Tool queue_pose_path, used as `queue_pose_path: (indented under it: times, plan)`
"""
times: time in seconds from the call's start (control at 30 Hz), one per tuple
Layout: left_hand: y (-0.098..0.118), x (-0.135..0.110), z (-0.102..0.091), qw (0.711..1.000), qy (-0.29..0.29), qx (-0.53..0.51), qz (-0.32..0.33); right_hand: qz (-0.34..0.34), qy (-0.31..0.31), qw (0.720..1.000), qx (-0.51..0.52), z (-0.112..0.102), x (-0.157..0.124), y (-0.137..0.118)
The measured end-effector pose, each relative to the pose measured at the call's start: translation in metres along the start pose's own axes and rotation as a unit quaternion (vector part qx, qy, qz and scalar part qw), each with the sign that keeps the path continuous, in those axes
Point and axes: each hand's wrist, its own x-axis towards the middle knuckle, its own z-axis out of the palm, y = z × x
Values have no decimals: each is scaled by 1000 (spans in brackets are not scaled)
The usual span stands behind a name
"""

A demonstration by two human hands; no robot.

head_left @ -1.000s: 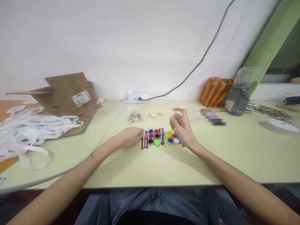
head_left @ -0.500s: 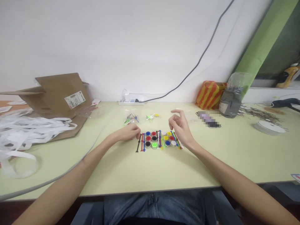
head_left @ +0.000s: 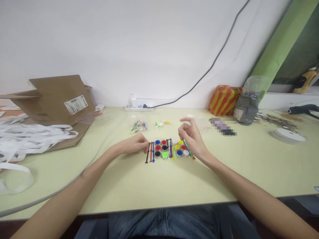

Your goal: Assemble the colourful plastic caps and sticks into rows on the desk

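Bending its fingers almost closed, the left hand [head_left: 136, 143] is at the upper end of the black arrow [head_left: 148, 152]; I cannot tell if it grips it. The right hand [head_left: 193, 136] is half open, index finger raised, nothing visible in it, beside the slanted arrows [head_left: 190, 153]. Coloured discs [head_left: 164, 147] lie between the near and far edges of the table [head_left: 119, 189].

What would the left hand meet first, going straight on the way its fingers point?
Probably the black arrow-shaped stick, at the row's left end; the left hand is right beside it, though contact is unclear.
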Motion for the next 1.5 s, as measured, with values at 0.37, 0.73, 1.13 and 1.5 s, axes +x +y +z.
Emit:
queue_pose_path:
  times: [0.37, 0.73, 1.13, 1.5]
  plan:
    - [5, -1, 1, 1000, -2, 11, 3, 19, -21, 1000, 11, 3, -1, -1]
    - [-1, 1, 4, 998, 36, 38, 28, 43, -84, 909, -406, 8, 123, 71]
    - [9, 4, 12, 975, 206, 69, 41, 93, -88, 855, -503, -15, 137, 71]
    - [58, 16, 32, 961, 226, -28, 159, -41, -102, 993, -33, 3, 36, 2]
